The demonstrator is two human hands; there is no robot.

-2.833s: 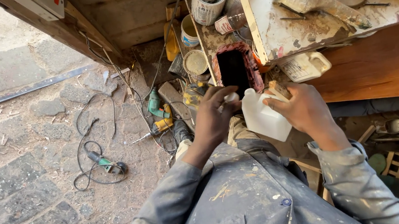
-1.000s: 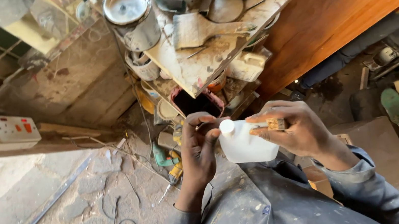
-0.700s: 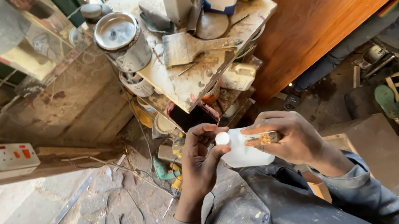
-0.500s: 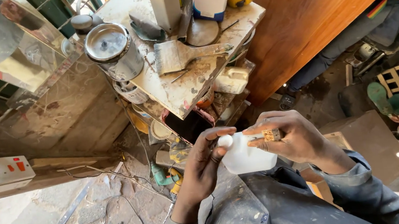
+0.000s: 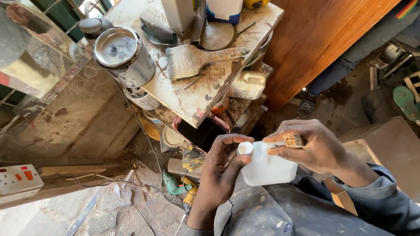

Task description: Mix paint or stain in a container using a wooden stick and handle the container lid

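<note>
bottle being gripped at body by right hand | cap being pinched by left hand | judged light, thin-walled, squeezable, best gripped mid-body

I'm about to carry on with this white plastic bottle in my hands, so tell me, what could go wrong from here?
1. The left hand is at the cap of the white bottle above your lap; if it opens tilted, the contents could spill on your clothes.
2. The right hand also pinches a small wooden block, so its grip on the bottle may be weak.
3. The open tin sits at the shelf's edge; a knock might tip it.
</note>
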